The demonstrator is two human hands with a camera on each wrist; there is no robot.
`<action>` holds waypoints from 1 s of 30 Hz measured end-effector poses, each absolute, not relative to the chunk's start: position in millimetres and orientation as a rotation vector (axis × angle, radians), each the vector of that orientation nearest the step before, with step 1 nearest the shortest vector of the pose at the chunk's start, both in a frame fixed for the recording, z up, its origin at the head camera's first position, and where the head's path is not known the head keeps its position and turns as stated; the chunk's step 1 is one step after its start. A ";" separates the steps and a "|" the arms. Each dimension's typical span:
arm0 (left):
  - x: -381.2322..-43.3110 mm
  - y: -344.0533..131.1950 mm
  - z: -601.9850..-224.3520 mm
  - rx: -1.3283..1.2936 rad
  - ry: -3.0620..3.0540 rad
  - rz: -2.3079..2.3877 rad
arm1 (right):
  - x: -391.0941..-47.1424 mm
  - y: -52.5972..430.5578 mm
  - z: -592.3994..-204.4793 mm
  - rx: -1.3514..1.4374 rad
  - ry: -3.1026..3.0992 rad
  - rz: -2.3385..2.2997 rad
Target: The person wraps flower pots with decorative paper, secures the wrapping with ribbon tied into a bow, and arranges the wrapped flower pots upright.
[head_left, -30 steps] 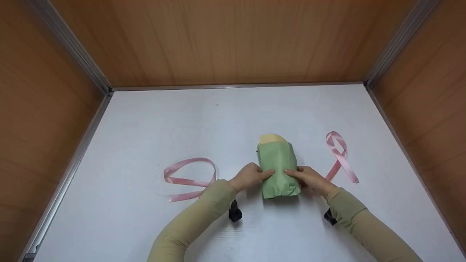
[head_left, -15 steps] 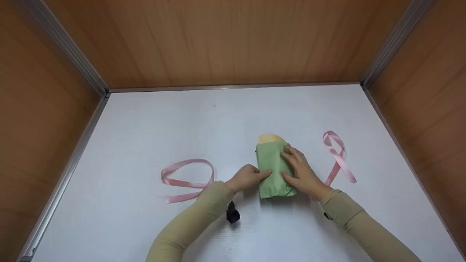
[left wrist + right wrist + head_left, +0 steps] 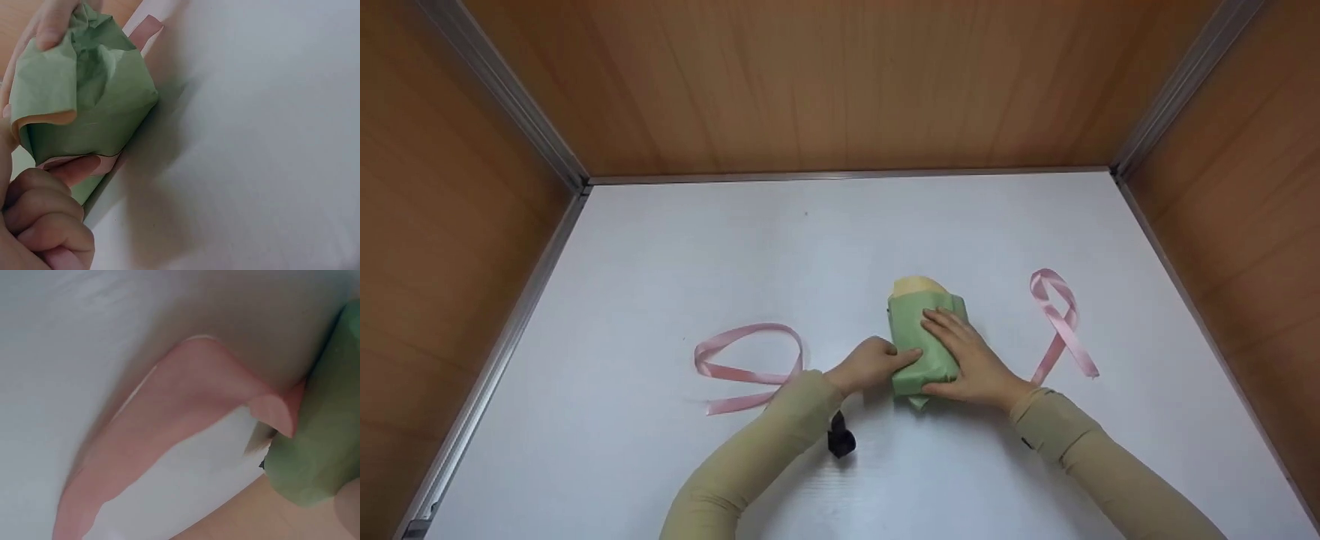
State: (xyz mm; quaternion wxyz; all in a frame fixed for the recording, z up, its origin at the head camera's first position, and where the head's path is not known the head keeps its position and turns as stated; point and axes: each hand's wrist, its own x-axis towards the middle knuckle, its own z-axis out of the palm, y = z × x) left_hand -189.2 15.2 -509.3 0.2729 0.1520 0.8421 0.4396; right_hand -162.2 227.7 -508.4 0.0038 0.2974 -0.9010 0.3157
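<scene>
A soft-looking bundle wrapped in green paper (image 3: 915,326) lies on the white table, with a pale yellow end (image 3: 916,285) showing at its far side. My left hand (image 3: 870,365) pinches its left edge, thumb on top. In the left wrist view, the other fingers are curled and the index finger touches a pink strip at the bundle's side. My right hand (image 3: 975,371) rests with spread fingers across the bundle's top, its thumb at the crumpled near end. A pink ribbon (image 3: 1063,328) comes out to the right; the part under the bundle is hidden.
To the left, more pink ribbon (image 3: 740,406) lies in a loose loop, partly under my left sleeve. A black object (image 3: 841,442) sits below the left wrist. Wooden panels (image 3: 840,90) with metal edging enclose the table at the back and sides.
My right hand has let go of the bundle's right side and moved left over its top, pressing the paper down with spread fingers. The left hand keeps its pinch.
</scene>
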 end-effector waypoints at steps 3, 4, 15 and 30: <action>-189.9 12.8 -509.3 0.429 2.247 1.166 | -162.9 227.3 -509.7 0.935 -2.796 0.972; -190.2 11.3 -509.0 0.436 2.245 1.154 | -163.1 227.2 -510.3 0.937 -2.792 0.969; -203.8 -41.4 -491.1 0.525 2.448 1.041 | -164.3 227.9 -513.8 0.877 -2.829 1.023; -204.9 -127.1 -497.4 0.326 2.546 0.415 | -163.4 227.4 -512.9 0.843 -2.858 1.008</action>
